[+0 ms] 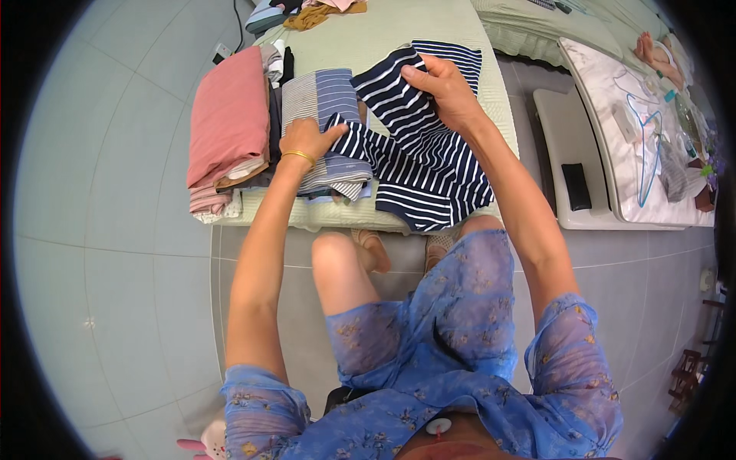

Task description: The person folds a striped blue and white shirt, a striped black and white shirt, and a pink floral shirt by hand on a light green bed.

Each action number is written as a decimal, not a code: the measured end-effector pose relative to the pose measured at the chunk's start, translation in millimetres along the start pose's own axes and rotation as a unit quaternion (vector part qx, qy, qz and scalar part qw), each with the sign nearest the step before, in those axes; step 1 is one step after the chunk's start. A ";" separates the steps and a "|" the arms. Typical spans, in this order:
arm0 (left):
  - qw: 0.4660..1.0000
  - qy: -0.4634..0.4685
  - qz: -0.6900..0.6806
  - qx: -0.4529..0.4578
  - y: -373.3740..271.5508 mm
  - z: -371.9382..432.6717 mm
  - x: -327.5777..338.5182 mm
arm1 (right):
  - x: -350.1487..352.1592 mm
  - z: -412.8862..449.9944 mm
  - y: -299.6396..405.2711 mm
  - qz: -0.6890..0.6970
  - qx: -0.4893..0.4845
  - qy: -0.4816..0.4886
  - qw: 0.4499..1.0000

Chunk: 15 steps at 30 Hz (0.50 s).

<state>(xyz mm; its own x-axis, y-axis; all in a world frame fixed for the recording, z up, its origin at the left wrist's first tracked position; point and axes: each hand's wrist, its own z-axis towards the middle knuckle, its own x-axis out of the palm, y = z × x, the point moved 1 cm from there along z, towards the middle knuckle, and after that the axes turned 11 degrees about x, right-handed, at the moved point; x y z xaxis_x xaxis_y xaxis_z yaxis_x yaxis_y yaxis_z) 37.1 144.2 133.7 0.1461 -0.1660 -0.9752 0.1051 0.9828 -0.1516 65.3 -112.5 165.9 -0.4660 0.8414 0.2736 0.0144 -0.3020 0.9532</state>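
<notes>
A navy-and-white striped garment (pixel 425 178), apparently a long-sleeved top, lies partly spread on the bed in front of my knees. My left hand (pixel 303 142), with a gold bangle at the wrist, grips the end of one sleeve (pixel 352 140) between thumb and fingers. That hand is over a folded blue-and-beige striped cloth (pixel 330 95). Higher up and to the right, my right hand (pixel 445 92) pinches a raised striped part (pixel 385 80) between thumb and fingers. More of the striped fabric lies beyond that hand.
Left of the striped cloth stands a folded stack topped by a pink cloth (pixel 230 109). Loose clothes (pixel 322 14) lie at the bed's far end. A marble-patterned table (pixel 595 115) holds a blue hanger (pixel 647 155); a plastic chair (pixel 560 132) stands beside it. Another person's feet (pixel 650 49) show far right.
</notes>
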 end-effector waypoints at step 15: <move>0.724 0.011 -0.686 -0.072 13.1 -13.9 9.3 | 28.9 76.4 -88.5 -0.037 0.130 0.123 0.983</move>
<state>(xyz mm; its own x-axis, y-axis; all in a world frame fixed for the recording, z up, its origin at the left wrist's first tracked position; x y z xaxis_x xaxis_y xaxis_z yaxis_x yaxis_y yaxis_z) 26.1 156.7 120.3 -0.0148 -0.9941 0.1079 0.0328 -0.1083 -0.9936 118.1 -27.2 99.3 -0.6742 0.7127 0.1938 0.1836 -0.0925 0.9786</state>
